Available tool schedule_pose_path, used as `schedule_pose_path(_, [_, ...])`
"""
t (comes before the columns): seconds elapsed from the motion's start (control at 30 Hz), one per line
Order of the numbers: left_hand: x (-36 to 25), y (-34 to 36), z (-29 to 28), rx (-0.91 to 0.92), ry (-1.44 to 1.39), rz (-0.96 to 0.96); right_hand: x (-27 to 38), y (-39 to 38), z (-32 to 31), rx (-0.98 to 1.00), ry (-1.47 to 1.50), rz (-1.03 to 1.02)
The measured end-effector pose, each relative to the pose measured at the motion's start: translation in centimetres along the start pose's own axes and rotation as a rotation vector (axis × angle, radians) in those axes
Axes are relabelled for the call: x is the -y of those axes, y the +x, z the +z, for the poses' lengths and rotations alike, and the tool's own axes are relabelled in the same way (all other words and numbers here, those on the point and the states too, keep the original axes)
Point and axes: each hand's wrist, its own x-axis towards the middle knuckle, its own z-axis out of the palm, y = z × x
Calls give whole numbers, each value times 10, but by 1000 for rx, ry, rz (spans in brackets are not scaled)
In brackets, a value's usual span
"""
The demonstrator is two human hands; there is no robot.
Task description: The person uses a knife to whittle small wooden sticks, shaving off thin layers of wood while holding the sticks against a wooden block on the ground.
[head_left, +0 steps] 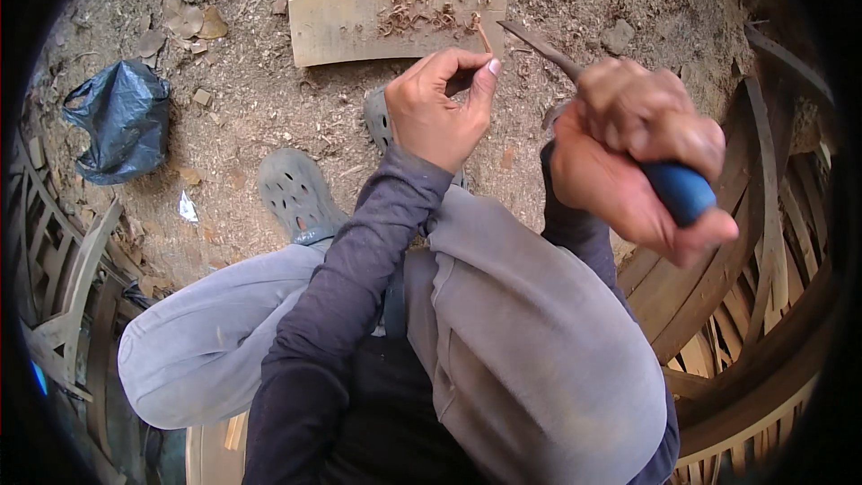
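Observation:
My left hand (442, 108) pinches a thin reddish-brown stick (485, 36) between thumb and fingertips. The stick's far end is over a pale wooden board (346, 29) that lies on the ground. Curly brown shavings (417, 13) are scattered over the board's middle and right side. My right hand (628, 148), slightly blurred, is closed around the blue handle (680, 191) of a knife with a narrow dark blade (546, 51). The blade points up and left, its tip close to the stick and apart from it.
A black plastic bag (121, 121) lies on the sawdust-strewn ground at left, near dry leaves (193, 20). Curved wooden pieces (763, 180) are piled at right, with more slats (81, 278) at left. My feet wear grey clogs (294, 193).

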Motion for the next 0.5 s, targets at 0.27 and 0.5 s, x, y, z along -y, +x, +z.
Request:
schedule_pose_path(0.27, [4,4,0,-4,-28,-43,-38,-26,-1,-72,110,96])
schedule_pose_path(0.5, [5,3,3,-15,-70,-43,-18,-9,-13,21,24,38])
